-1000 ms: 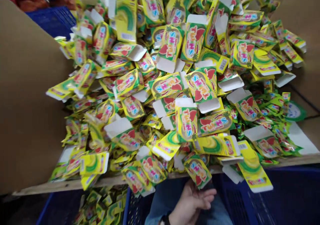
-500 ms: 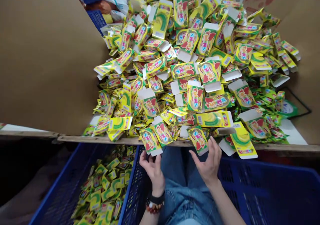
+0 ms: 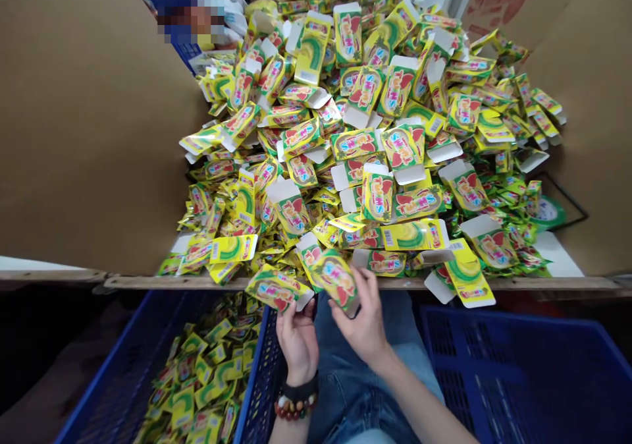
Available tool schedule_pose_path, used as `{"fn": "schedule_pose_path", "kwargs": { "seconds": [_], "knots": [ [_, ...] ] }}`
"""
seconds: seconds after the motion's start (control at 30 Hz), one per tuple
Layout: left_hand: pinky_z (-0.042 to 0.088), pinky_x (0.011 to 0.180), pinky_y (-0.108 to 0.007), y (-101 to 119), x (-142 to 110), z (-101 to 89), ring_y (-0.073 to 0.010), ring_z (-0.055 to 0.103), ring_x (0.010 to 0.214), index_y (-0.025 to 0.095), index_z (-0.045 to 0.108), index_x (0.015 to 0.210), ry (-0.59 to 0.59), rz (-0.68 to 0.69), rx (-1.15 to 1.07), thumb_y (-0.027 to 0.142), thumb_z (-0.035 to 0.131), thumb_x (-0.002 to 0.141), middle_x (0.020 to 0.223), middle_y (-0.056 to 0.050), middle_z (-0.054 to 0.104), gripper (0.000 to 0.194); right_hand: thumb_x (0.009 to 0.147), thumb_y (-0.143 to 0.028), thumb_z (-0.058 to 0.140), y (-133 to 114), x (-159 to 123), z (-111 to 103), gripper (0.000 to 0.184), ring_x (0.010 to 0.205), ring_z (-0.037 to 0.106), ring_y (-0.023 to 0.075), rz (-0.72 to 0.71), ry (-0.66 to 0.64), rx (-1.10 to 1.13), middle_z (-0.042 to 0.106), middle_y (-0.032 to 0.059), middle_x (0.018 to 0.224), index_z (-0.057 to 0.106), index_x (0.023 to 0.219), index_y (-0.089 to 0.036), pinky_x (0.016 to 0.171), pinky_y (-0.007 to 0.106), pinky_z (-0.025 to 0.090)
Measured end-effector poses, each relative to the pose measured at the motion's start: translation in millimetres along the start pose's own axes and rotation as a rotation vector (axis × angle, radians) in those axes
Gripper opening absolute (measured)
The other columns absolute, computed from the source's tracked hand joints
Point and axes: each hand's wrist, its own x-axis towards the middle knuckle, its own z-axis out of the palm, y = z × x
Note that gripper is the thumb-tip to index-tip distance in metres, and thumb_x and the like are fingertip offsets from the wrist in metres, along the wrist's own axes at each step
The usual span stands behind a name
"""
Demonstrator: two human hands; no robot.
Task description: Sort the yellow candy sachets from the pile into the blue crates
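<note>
Yellow-green box [image 3: 336, 278] in right hand [image 3: 363, 319], lower center, fingers clamped on it; left hand [image 3: 299, 342] just beside, fingers on another box [image 3: 276, 287]. Blue crate [image 3: 116, 358], lower left, holds small packs [image 3: 202, 381]. Box pile [image 3: 365, 134] fills upper center.

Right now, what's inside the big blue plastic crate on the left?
Lots of small yellow-and-green cardboard boxes, piled up. They cover the bottom of the crate, and its far end hides beneath the wooden table edge, so I can't tell what's there.
</note>
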Motion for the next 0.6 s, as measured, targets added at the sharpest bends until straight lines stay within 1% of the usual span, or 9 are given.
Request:
{"fn": "schedule_pose_path", "kwargs": {
  "seconds": [0.07, 0.13, 0.2, 0.23, 0.3, 0.37, 0.5, 0.53, 0.6],
  "knots": [
    [0.054, 0.077, -0.026, -0.4, 1.8, 1.2, -0.0143, 0.067, 0.084, 0.019, 0.066, 0.094, -0.016, -0.007, 0.003, 0.029, 0.073, 0.066, 0.093, 0.0, 0.071, 0.03, 0.075, -0.017, 0.063, -11.6, 5.9, 19.2, 0.064, 0.122, 0.054, 0.0272, 0.021, -0.035, 0.006, 0.052, 0.0145, 0.127, 0.045, 0.137, -0.018, 0.1, 0.041, 0.05],
    [0.053, 0.078, -0.026, -1.0, 3.0, 1.7, -0.0141, 0.067, 0.084, 0.019, 0.066, 0.092, -0.033, 0.027, 0.048, 0.031, 0.07, 0.069, 0.089, 0.001, 0.071, 0.025, 0.074, -0.015, 0.063, -16.3, 10.2, 34.2, 0.063, 0.126, 0.049, 0.0311, 0.019, -0.036, -0.101, 0.052, 0.0177, 0.134, 0.045, 0.134, -0.016, 0.102, 0.047, 0.046],
    [0.052, 0.079, -0.028, 0.1, 4.1, 1.6, -0.0144, 0.067, 0.082, 0.019, 0.065, 0.087, -0.046, 0.093, 0.109, 0.029, 0.069, 0.07, 0.085, 0.002, 0.071, 0.021, 0.077, -0.019, 0.064, -16.5, 12.7, 43.6, 0.058, 0.121, 0.051, 0.0347, -0.006, -0.048, -0.254, 0.055, 0.0197, 0.133, 0.046, 0.133, -0.014, 0.098, 0.053, 0.044],
    [0.052, 0.079, -0.029, 1.7, 5.0, 1.6, -0.0147, 0.067, 0.081, 0.019, 0.065, 0.084, -0.052, 0.121, 0.136, 0.029, 0.07, 0.069, 0.083, 0.002, 0.07, 0.019, 0.079, -0.021, 0.064, -15.8, 13.4, 46.4, 0.055, 0.115, 0.053, 0.0352, -0.023, -0.063, -0.321, 0.058, 0.0197, 0.13, 0.047, 0.131, -0.013, 0.094, 0.054, 0.044],
    [0.053, 0.079, -0.03, 7.3, 8.3, 2.1, -0.0155, 0.066, 0.08, 0.019, 0.063, 0.079, -0.061, 0.152, 0.172, 0.029, 0.071, 0.067, 0.08, 0.002, 0.07, 0.018, 0.081, -0.024, 0.064, -14.6, 14.5, 48.8, 0.053, 0.107, 0.055, 0.0346, -0.063, -0.09, -0.409, 0.062, 0.019, 0.124, 0.049, 0.131, -0.013, 0.088, 0.052, 0.044],
    [0.053, 0.078, -0.03, 15.8, 14.2, 3.2, -0.0157, 0.066, 0.08, 0.019, 0.063, 0.08, -0.058, 0.181, 0.18, 0.028, 0.071, 0.065, 0.08, 0.002, 0.069, 0.019, 0.08, -0.024, 0.063, -14.2, 15.7, 48.1, 0.054, 0.105, 0.054, 0.034, -0.104, -0.093, -0.447, 0.063, 0.0181, 0.123, 0.05, 0.131, -0.013, 0.086, 0.049, 0.043],
    [0.049, 0.072, -0.023, 33.7, 30.1, 5.2, -0.0131, 0.063, 0.08, 0.019, 0.06, 0.076, 0.023, 0.311, 0.155, 0.025, 0.069, 0.062, 0.079, 0.003, 0.066, 0.017, 0.075, -0.021, 0.061, -16.2, 18.8, 40.4, 0.058, 0.104, 0.052, 0.0329, -0.135, -0.075, -0.456, 0.064, 0.0155, 0.121, 0.051, 0.131, -0.013, 0.086, 0.047, 0.041],
    [0.048, 0.07, -0.021, 36.9, 33.2, 6.0, -0.0133, 0.063, 0.082, 0.019, 0.059, 0.075, 0.019, 0.324, 0.162, 0.025, 0.068, 0.062, 0.08, 0.003, 0.067, 0.016, 0.074, -0.021, 0.061, -17.4, 19.3, 37.8, 0.058, 0.103, 0.052, 0.0325, -0.13, -0.084, -0.459, 0.065, 0.0153, 0.119, 0.052, 0.13, -0.013, 0.086, 0.046, 0.042],
    [0.047, 0.071, -0.022, 40.5, 36.4, 8.6, -0.0155, 0.064, 0.09, 0.019, 0.061, 0.078, -0.032, 0.307, 0.184, 0.025, 0.065, 0.064, 0.089, 0.0, 0.069, 0.017, 0.073, -0.021, 0.061, -20.8, 19.3, 32.6, 0.057, 0.1, 0.053, 0.0319, -0.116, -0.113, -0.461, 0.066, 0.0154, 0.115, 0.053, 0.129, -0.013, 0.085, 0.046, 0.043]
  ]
}}
